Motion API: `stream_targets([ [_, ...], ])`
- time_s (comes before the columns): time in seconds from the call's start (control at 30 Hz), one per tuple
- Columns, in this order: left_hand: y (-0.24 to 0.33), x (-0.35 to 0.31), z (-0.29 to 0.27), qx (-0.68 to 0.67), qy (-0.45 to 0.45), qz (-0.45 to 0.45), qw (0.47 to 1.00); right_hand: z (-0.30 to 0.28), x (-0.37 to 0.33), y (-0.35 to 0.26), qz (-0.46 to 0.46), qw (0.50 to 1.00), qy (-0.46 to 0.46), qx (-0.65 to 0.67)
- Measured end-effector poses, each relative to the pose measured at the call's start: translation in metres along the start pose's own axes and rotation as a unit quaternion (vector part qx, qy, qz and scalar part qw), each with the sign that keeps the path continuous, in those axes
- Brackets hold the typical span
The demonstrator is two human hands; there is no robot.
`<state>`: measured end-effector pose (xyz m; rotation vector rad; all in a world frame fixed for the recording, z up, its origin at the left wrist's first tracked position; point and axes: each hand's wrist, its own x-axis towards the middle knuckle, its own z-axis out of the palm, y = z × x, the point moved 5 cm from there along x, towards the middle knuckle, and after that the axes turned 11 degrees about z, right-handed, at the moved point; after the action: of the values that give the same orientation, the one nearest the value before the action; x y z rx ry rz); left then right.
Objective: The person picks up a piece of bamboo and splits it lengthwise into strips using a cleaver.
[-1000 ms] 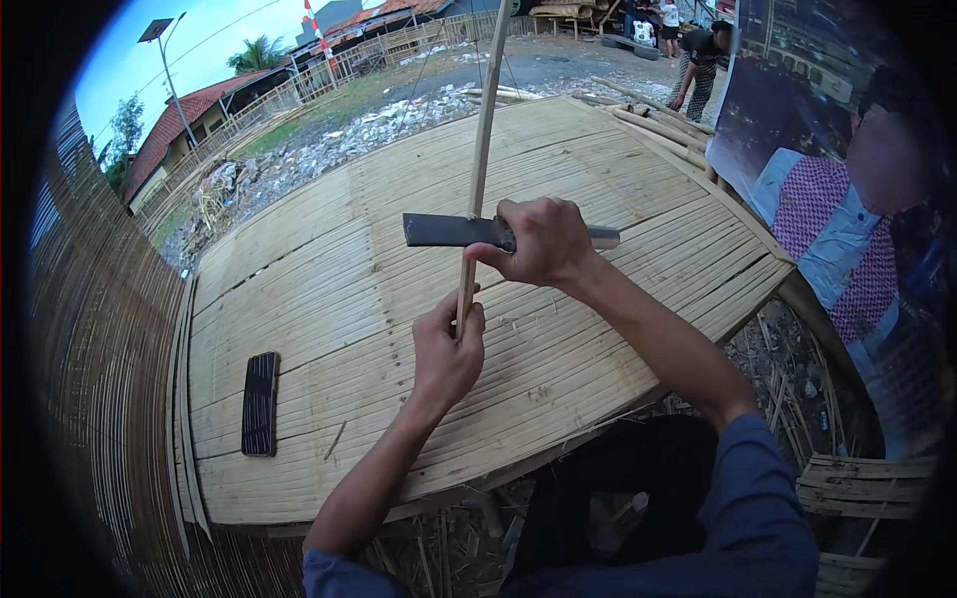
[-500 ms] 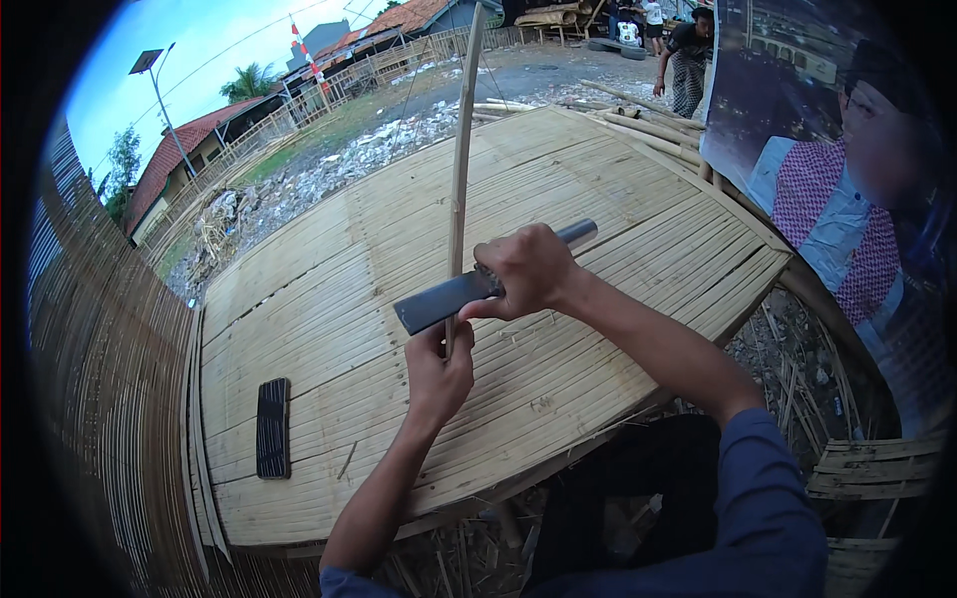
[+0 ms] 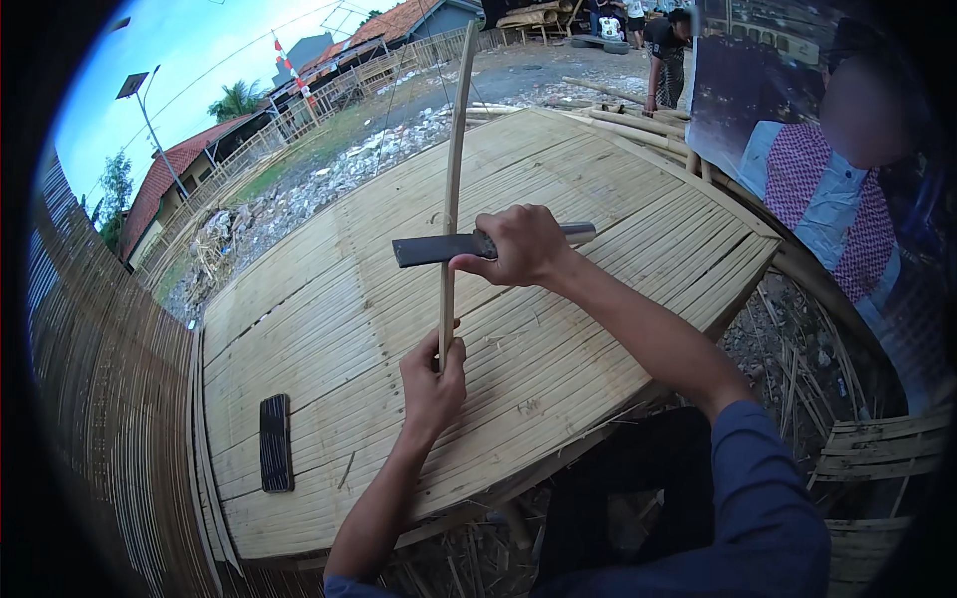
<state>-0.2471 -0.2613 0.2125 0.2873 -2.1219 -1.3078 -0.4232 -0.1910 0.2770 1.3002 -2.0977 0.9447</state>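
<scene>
My left hand [image 3: 433, 385] is closed around the lower end of a long, thin bamboo strip [image 3: 455, 159] that rises away from me over the table. Higher up, my right hand [image 3: 520, 247] grips a machete-like knife with a broad dark blade [image 3: 429, 250] and a shiny, tube-like handle [image 3: 578, 233]. The blade lies across the strip, and my right thumb is beside the strip below it. A thin curled shaving [image 3: 439, 218] shows at the strip just above the blade. My fingers hide the join between blade and handle.
Under my hands spreads a bamboo-slat table [image 3: 329, 299] with small shavings on it. A dark phone [image 3: 276, 443] lies at the left. A woven bamboo wall [image 3: 120, 399] stands left, a printed banner [image 3: 797, 189] right. Beyond are bamboo poles [image 3: 638, 128] and a bending person [image 3: 666, 60].
My right hand and the knife have moved up along the strip, and the blade has turned more level. My left hand still holds the lower end. The far person bends lower toward the poles.
</scene>
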Motion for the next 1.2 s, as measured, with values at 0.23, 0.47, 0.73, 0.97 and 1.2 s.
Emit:
stream_targets([
  [0.23,-0.005,0.004,-0.009,-0.097,0.018,-0.029,0.995,0.014,-0.014,-0.018,-0.046,0.996,-0.069,0.024],
  [0.47,-0.007,0.006,-0.012,-0.083,0.017,0.010,0.996,0.019,-0.020,-0.026,-0.074,0.990,-0.107,0.048],
  [0.73,-0.005,-0.001,-0.009,-0.007,0.041,0.030,0.999,-0.003,-0.007,-0.025,-0.080,0.997,0.002,0.004],
  [0.97,-0.009,0.007,-0.004,0.052,0.022,0.019,0.998,-0.005,-0.002,-0.010,-0.025,1.000,0.005,0.009],
  [1.2,0.003,-0.004,-0.007,0.109,0.041,0.092,0.989,-0.018,-0.005,-0.032,-0.130,0.991,0.016,-0.023],
])
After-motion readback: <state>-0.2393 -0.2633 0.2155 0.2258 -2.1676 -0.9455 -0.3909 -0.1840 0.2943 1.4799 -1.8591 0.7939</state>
